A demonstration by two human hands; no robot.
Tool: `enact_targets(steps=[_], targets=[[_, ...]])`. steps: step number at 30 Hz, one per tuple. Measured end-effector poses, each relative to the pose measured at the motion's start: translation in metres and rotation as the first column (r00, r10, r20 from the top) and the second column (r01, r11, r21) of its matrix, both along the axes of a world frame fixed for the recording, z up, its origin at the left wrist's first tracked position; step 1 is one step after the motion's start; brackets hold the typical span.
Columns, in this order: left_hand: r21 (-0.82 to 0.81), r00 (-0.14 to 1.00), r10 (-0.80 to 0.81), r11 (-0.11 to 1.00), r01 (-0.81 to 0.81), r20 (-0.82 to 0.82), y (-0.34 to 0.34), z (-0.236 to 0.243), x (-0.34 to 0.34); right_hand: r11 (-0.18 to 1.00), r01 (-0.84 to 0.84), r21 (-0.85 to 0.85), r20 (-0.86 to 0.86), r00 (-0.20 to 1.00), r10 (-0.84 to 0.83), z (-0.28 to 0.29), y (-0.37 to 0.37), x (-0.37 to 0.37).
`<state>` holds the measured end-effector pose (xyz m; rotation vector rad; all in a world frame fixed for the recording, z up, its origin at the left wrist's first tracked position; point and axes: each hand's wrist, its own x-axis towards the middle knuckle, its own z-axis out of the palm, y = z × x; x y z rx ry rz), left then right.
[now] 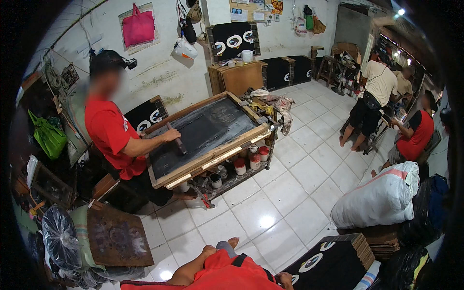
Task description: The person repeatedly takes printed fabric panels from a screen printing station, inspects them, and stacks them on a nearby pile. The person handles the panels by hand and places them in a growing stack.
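Note:
At the lower centre, my left hand [209,250] rests by my grey-clad knee [224,246], beside my red shirt [212,275]; its fingers are too small to make out. My right hand [285,279] is at the bottom edge, next to a stack of black panels [324,268] with white oval prints, and what it holds, if anything, is unclear. Across from me, a person in red [113,130] grips a dark squeegee [179,145] on a wood-framed printing screen [203,130].
Paint cans [240,164] stand under the screen table. A board-topped bundle [116,232] is at the left, a white sack [372,195] at the right. Several people [372,96] work at the back right. A pink bag [137,29] hangs on the wall.

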<state>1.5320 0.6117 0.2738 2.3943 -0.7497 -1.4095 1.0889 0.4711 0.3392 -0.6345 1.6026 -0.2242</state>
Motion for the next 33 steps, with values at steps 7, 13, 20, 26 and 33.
enact_targets(steps=[7,13,20,26,33], targets=[[-0.008,1.0,0.013,1.0,-0.013,0.016,0.008,0.0,0.005,0.978,-0.202,-0.058,-0.1,0.976,0.196,0.01,-0.005,0.014],[-0.01,0.999,0.02,1.0,-0.019,0.028,0.012,0.002,0.008,0.996,-0.08,-0.035,-0.075,0.994,0.078,0.011,-0.006,0.022],[-0.023,0.999,0.029,0.999,-0.028,0.045,0.017,-0.002,0.012,0.999,0.007,-0.045,-0.038,0.999,-0.009,-0.001,-0.007,0.026],[-0.083,0.994,0.029,0.996,-0.02,0.106,0.021,-0.006,0.014,0.999,0.027,-0.039,-0.014,1.0,-0.027,0.0,-0.005,0.029],[0.055,0.814,0.503,0.858,-0.511,-0.291,0.025,0.033,0.036,0.991,-0.12,-0.062,-0.056,0.992,0.116,0.013,-0.01,0.04]])
